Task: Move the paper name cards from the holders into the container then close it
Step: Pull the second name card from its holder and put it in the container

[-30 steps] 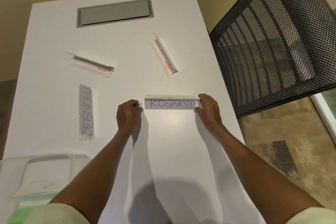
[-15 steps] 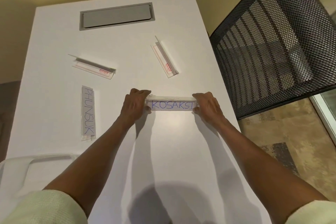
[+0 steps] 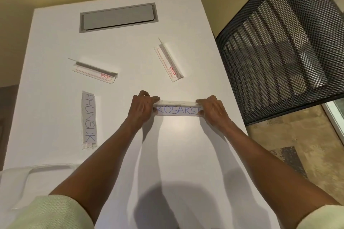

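Note:
A clear holder with the paper card KOSAKSI stands mid-table, facing me. My left hand grips its left end, thumb in front and fingers over the top. At the right end, my right hand pinches the holder the same way. A second holder with the card PHUNSUK lies flat to the left. Two holders without name cards lie farther back, one at the left, one at the right. The clear container sits at the near left corner, partly behind my left arm.
A white table carries everything. A grey cable hatch is set into its far end. A black mesh chair back stands close to the table's right edge. Patterned floor shows at the lower right.
Both hands moved in from beside the KOSAKSI holder and took hold of its two ends. The view shifted slightly, so the table sits lower in frame.

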`<state>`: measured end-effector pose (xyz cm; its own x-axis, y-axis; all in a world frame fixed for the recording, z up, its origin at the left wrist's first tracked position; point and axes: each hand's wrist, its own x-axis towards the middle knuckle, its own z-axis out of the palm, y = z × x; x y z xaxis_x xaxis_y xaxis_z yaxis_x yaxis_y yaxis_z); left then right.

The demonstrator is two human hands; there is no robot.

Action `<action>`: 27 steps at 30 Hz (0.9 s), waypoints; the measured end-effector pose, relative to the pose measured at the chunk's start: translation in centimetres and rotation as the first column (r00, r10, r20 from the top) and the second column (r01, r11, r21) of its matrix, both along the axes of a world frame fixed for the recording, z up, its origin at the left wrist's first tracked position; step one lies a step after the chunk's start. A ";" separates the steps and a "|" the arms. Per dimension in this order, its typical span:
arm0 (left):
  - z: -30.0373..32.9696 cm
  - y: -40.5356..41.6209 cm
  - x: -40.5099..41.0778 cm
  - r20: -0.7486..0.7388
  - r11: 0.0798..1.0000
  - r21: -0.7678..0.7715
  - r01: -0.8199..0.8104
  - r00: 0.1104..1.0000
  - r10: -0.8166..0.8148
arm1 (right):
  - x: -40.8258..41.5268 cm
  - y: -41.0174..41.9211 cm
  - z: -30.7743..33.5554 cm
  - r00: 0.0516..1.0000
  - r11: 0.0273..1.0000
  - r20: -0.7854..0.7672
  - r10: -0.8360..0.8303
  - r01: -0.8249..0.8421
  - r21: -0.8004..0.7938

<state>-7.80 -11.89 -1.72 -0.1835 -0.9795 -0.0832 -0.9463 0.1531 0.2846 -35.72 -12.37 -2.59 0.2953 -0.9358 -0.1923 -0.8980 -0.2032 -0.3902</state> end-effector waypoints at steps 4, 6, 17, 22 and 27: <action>-0.1 0.0 -0.2 0.022 0.999 0.034 0.006 1.000 -0.006 | -0.1 0.0 0.1 0.999 0.999 0.019 -0.030 0.030 0.016; -0.3 0.1 -0.2 0.008 1.000 0.017 0.008 1.000 -0.008 | -0.1 0.0 0.1 1.000 1.000 0.002 -0.016 0.016 0.018; 0.8 0.7 -0.2 0.009 1.000 0.015 0.015 1.000 -0.015 | -0.4 0.5 0.8 0.997 0.999 -0.075 0.025 -0.028 -0.037; 2.5 1.4 0.7 -0.024 1.000 0.023 -0.008 1.000 0.008 | 0.4 0.4 2.4 0.999 0.999 -0.046 0.013 -0.015 -0.046; 5.0 3.1 2.3 -0.035 0.999 -0.052 -0.018 0.999 0.016 | 2.1 0.8 5.0 0.996 0.995 -0.063 0.059 -0.064 -0.078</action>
